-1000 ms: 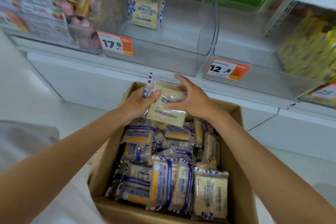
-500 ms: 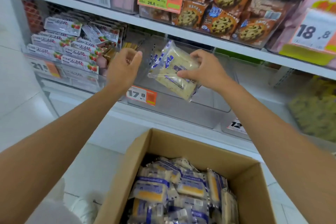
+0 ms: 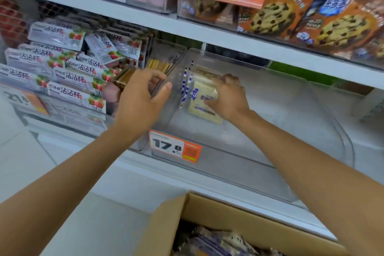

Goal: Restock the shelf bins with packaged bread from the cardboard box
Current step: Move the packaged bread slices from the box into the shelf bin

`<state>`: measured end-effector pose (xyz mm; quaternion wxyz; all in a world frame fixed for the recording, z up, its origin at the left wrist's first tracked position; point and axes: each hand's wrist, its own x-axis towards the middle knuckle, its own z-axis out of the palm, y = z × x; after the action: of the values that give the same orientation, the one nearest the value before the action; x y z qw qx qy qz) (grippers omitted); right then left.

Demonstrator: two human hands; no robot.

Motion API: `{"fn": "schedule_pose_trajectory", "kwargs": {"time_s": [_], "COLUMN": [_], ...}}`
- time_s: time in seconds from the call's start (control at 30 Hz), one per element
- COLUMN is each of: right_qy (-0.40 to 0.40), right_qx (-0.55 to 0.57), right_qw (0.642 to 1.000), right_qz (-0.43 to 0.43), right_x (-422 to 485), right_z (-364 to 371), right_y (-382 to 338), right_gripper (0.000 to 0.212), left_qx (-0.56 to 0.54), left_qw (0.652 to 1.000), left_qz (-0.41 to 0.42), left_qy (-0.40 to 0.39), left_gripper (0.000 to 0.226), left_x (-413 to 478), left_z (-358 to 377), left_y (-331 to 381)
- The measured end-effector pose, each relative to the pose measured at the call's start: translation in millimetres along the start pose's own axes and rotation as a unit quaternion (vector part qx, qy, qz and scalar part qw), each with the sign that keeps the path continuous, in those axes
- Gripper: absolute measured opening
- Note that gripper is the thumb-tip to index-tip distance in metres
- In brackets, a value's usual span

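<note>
The bread packet (image 3: 204, 100) stands upright at the left wall of a clear shelf bin (image 3: 270, 131), pinched by the right hand (image 3: 226, 97); a second packet (image 3: 188, 81) sits just behind it. From 1 to 4 o'clock the bin floor lies bare. The left hand (image 3: 141, 100), fingers curled, grips the bin's left wall. At 6 o'clock the cardboard box (image 3: 239, 214) holds more packets, blurred and cut off. A 17.8 price tag (image 3: 175, 146) marks the bin's front lip.
</note>
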<state>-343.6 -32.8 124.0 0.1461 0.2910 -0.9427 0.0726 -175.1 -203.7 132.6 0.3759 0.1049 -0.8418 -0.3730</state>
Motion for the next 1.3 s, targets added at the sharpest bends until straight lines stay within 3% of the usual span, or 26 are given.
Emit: {"fn": "schedule_pose_trajectory", "kwargs": {"time_s": [0.1,0.17,0.23,0.3,0.47,0.63,0.73,0.8,0.87,1.03,1.13,1.23,1.3], "right_qy": [0.01,0.014,0.029,0.03,-0.014,-0.003,0.046,0.117,0.122,-0.128,-0.245,-0.275,-0.275], "right_qx": [-0.079,-0.103,-0.144,-0.17,-0.109,0.048,0.105,0.102,0.091,0.141,0.143,0.164,0.192], "right_qw": [0.997,0.993,0.985,0.982,0.992,0.997,0.992,0.985,0.985,0.982,0.957,0.942,0.934], "right_qz": [-0.005,-0.054,-0.093,-0.08,-0.058,-0.062,-0.059,-0.075,-0.084,-0.004,0.056,0.101,0.121], "right_x": [6,3,3,7,8,-44,-102,-152,-206,-336,-396,-428,-436], "right_z": [11,21,27,28,19,-29,-62,-77,-83,-54,-22,2,12], "right_y": [-6,-7,-10,-16,-22,-6,5,11,16,48,73,92,97], "right_gripper": [0.085,0.101,0.105,0.106,0.11,0.08,0.042,0.016,0.007,0.018,0.023,0.024,0.026], "left_qx": [-0.014,-0.021,-0.016,-0.01,0.002,0.095,0.151,0.101,0.027,0.04,0.07,0.073,0.112], "left_qw": [1.0,1.0,1.0,1.0,1.0,0.995,0.987,0.995,0.994,0.941,0.859,0.797,0.779], "left_qz": [-0.004,0.0,0.006,0.005,-0.002,-0.014,0.015,0.019,-0.005,-0.055,-0.115,-0.158,-0.153], "left_qy": [0.005,0.007,0.008,0.01,0.005,0.024,0.042,-0.009,-0.107,-0.331,-0.494,-0.579,-0.597], "left_gripper": [0.013,0.014,0.013,0.013,0.014,0.024,0.022,0.019,0.015,0.02,0.063,0.12,0.12], "left_x": [0,0,-1,-2,-2,-11,-36,-65,-104,-216,-267,-301,-316], "left_z": [1,1,1,2,1,-4,-2,7,19,45,49,50,54], "left_y": [-2,-3,-2,-1,2,21,44,62,77,81,56,28,13]}}
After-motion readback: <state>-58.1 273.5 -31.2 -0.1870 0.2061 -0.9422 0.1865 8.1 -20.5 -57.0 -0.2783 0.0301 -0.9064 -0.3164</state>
